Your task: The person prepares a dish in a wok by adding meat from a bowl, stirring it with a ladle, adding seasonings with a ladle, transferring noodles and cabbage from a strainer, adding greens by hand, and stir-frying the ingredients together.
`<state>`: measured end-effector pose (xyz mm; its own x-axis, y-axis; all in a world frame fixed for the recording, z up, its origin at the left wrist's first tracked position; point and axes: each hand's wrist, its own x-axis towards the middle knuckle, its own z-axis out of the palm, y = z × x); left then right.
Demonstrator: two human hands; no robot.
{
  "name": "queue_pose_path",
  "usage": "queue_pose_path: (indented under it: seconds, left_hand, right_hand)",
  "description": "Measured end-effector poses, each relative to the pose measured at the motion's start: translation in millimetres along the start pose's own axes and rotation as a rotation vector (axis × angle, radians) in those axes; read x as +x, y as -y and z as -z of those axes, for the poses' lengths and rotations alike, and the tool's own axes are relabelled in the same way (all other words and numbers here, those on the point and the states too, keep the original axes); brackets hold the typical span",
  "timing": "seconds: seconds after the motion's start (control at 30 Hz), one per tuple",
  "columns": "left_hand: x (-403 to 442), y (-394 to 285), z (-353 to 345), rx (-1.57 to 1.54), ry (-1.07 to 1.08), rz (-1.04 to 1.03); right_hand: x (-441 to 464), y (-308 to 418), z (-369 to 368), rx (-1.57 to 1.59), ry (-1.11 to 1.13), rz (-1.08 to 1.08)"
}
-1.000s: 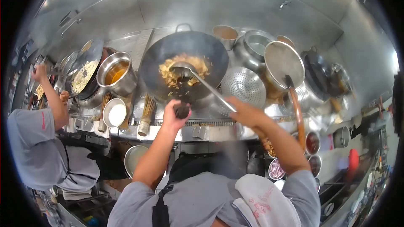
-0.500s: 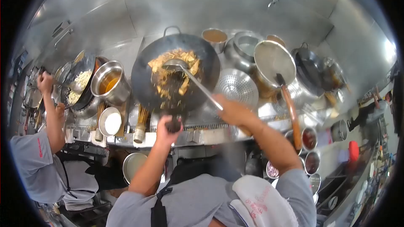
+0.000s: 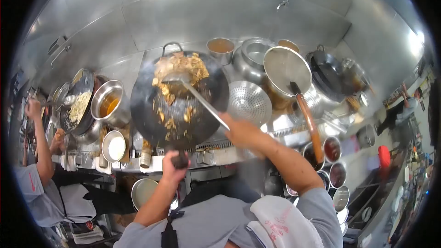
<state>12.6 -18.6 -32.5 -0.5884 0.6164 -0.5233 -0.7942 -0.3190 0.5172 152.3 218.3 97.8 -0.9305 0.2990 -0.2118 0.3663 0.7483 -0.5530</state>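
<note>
My left hand [image 3: 171,169] is wrapped round the short dark handle [image 3: 180,160] at the near side of a large black wok [image 3: 142,103]. Browned, sliced food [image 3: 195,66] is heaped toward the wok's far side, with loose pieces scattered down to the near part. In my right hand [image 3: 241,131] is the long metal shaft of a ladle [image 3: 198,97]. The ladle's bowl rests against the food heap, its inside hidden from me. Steam or smoke blurs the wok's left edge.
Right of the wok sit a perforated strainer [image 3: 248,103] and a wooden-handled mesh skimmer [image 3: 287,71] over a pot. At left are a pot of amber liquid [image 3: 109,105], a bowl of white contents [image 3: 115,147] and a co-worker's arm [image 3: 42,142] at another wok [image 3: 87,124].
My left hand has drawn the wok closer to me. The food has shifted toward the wok's far side, with the ladle against it. The whole view has moved slightly.
</note>
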Motion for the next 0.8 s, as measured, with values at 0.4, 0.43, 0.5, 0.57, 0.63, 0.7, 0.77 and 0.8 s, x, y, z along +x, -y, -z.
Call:
queue_pose_path:
  seconds: [0.4,0.43,0.5,0.57,0.63,0.7,0.77,0.8]
  left_hand:
    - [21,9,3,-0.077,0.076,0.005]
    - [-5,9,-2,-0.044,0.008,0.033]
    - [-11,-4,-20,-0.066,0.067,0.034]
    - [-18,-31,-62,-0.205,-0.097,0.085]
    - [31,-44,-63,-0.195,0.007,0.106]
    - [50,-35,-50,-0.157,-0.003,0.049]
    - [38,-11,-24,-0.152,0.008,0.008]
    - [27,1,-7,-0.148,0.027,-0.011]
  right_hand:
    - [9,-4,-2,-0.126,0.011,-0.034]
    - [-1,-2,-1,-0.094,0.017,-0.035]
    - [-21,-14,16,-0.051,0.04,0.126]
    - [-33,-19,23,0.019,0.099,0.261]
    - [-18,-15,39,0.16,0.325,0.122]
    - [9,-24,15,0.122,0.187,0.134]
    - [16,-16,6,0.053,0.033,0.143]
    - [12,-1,5,0.004,0.047,0.03]
